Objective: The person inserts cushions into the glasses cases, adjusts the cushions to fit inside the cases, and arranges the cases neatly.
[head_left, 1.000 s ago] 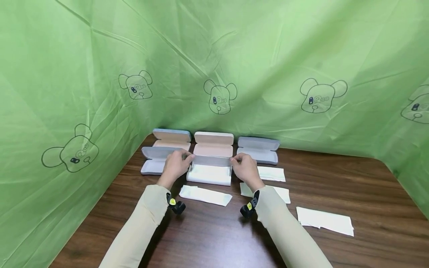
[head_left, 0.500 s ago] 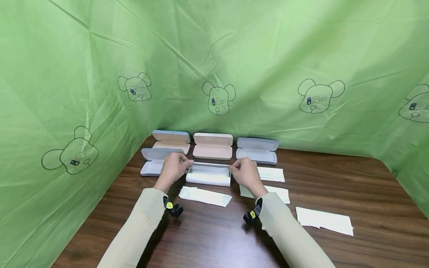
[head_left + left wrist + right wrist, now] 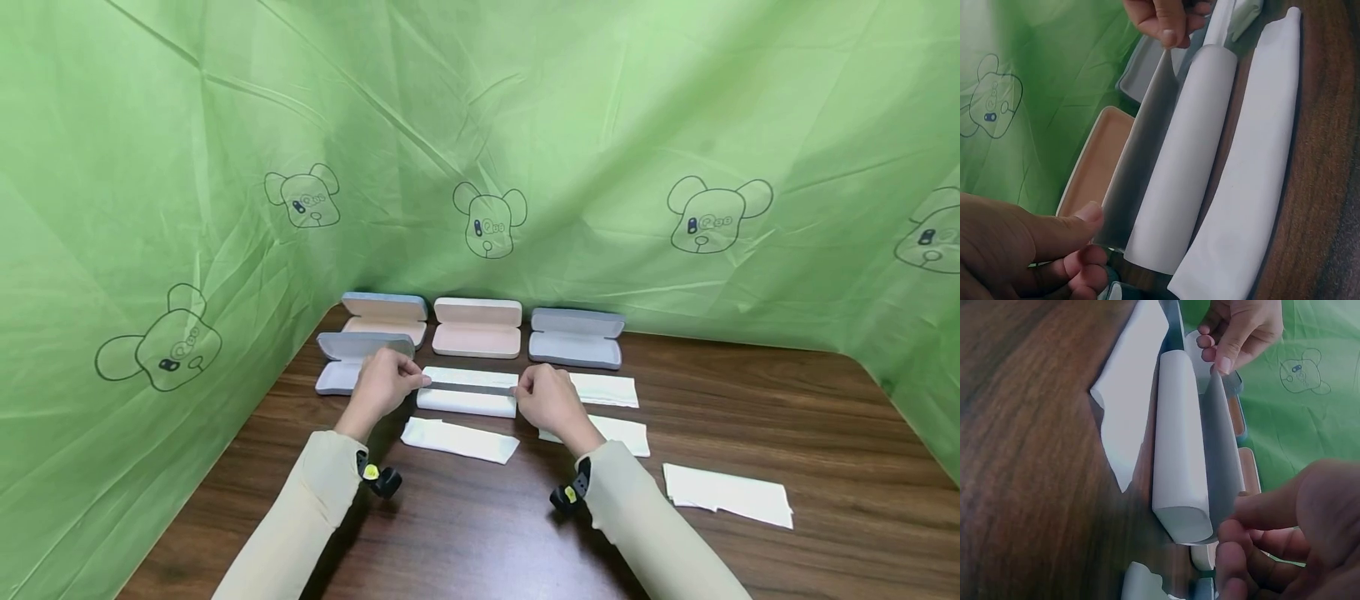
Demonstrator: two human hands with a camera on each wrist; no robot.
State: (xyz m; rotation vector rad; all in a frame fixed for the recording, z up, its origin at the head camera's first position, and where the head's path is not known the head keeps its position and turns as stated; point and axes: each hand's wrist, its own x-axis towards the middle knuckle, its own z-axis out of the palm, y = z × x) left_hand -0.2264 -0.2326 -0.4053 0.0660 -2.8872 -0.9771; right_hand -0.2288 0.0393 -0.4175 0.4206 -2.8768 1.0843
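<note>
A white glasses case (image 3: 466, 404) lies at mid-table, its lid (image 3: 1141, 153) tipped forward with a narrow dark gap left in front. My left hand (image 3: 381, 383) pinches the left end of the lid's edge between thumb and fingers. At the opposite end, my right hand (image 3: 552, 400) pinches the same edge, its thumb on top in the right wrist view. The case's rounded white front (image 3: 1179, 444) faces me. Its inside is mostly hidden by the lid. Just in front lies a folded white cloth (image 3: 459, 440), touched by neither hand.
Behind stand opened glasses cases: a blue one (image 3: 384, 306), a pink-lined one (image 3: 477, 340) and a grey-blue one (image 3: 576, 347). A grey case (image 3: 337, 379) sits beside my left hand. More folded cloths (image 3: 727, 494) lie to the right. Green fabric (image 3: 585, 125) walls off the table's back and left.
The lid has swung from upright down toward me, narrowing the opening of the white case. Both hands came down and nearer with it, keeping their pinch.
</note>
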